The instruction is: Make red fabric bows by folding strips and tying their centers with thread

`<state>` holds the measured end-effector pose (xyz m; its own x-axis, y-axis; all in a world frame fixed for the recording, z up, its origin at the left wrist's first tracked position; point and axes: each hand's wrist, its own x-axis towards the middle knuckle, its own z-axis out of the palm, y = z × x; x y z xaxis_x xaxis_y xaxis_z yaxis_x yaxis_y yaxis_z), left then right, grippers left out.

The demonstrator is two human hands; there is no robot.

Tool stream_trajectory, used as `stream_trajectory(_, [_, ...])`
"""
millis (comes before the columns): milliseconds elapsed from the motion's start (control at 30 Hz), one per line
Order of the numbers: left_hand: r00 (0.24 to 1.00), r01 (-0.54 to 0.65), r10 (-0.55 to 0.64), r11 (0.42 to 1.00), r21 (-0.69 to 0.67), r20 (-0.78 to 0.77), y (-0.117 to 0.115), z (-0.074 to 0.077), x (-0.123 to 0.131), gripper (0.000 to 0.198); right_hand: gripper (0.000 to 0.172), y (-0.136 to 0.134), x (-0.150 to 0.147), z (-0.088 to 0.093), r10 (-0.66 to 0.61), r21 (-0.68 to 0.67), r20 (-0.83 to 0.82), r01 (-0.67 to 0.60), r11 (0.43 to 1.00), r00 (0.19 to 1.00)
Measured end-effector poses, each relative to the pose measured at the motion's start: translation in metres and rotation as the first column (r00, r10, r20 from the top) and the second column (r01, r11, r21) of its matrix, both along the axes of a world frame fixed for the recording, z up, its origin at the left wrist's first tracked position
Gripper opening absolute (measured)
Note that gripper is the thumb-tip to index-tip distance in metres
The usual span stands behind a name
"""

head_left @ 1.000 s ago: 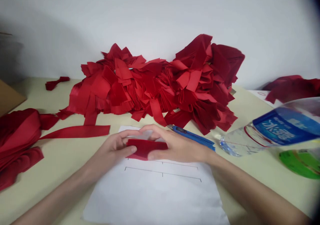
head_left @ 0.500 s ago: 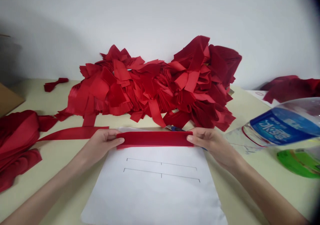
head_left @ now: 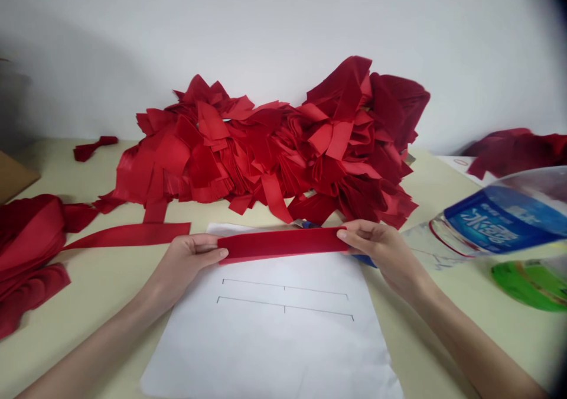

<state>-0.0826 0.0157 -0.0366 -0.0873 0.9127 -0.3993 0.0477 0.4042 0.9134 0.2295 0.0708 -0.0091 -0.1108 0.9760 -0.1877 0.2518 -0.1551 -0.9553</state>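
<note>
A red ribbon strip [head_left: 283, 243] is stretched between my two hands, its right end a little higher than its left. My left hand [head_left: 192, 260] pinches the left end, thumb in front. At the other end, my right hand [head_left: 374, 242] pinches the strip between thumb and fingers. Below it lies a white paper sheet [head_left: 274, 352] with two drawn lines that carry short end and middle marks. Behind the strip, a blue-handled tool [head_left: 305, 224] shows only in part; its kind I cannot make out.
A big heap of red ribbon pieces [head_left: 274, 151] stands against the wall. More red ribbon [head_left: 31, 239] lies at the left. To the right are a blue-labelled plastic bottle [head_left: 496, 221] and a green-based bottle [head_left: 527, 284]. A cardboard box [head_left: 15, 177] sits at the left edge.
Both hands have shifted slightly right with the ribbon strip. Its right end has risen, so the strip is now tilted. The view has moved a little.
</note>
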Motion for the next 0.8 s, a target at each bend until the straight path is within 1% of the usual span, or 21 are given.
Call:
stream_trajectory(200, [1.0, -0.021, 0.021, 1.0, -0.011, 0.012, 0.0011, -0.0015, -0.0033, 0.022, 0.029, 0.0009, 0.0013, -0.0035, -0.01, 0.003, 0.037, 0.01, 1.0, 0.999])
stream_trajectory(400, [0.998, -0.059, 0.06, 0.998, -0.014, 0.026, 0.0007, 0.0035, -0.0024, 0.031, 0.03, 0.0018, 0.002, -0.0022, -0.017, 0.0, 0.042, 0.017, 1.0, 0.999])
stream_trajectory(633, [0.999, -0.05, 0.05, 0.999, -0.011, 0.01, 0.0011, 0.0034, -0.0011, 0.034, 0.028, 0.0011, 0.0004, -0.0015, -0.042, 0.01, -0.015, 0.042, 0.999, 0.999])
stream_trajectory(700, [0.999, -0.053, 0.053, 0.999, 0.001, -0.005, 0.0014, 0.0042, -0.0008, 0.034, 0.029, 0.0002, 0.0005, -0.0017, -0.035, 0.031, -0.032, 0.036, 0.999, 0.999])
stream_trajectory(800, [0.993, -0.074, 0.077, 0.996, 0.043, -0.086, 0.0015, 0.0071, -0.0011, 0.032, 0.03, -0.0015, 0.0014, -0.0035, -0.012, 0.096, -0.021, 0.014, 0.995, 1.0])
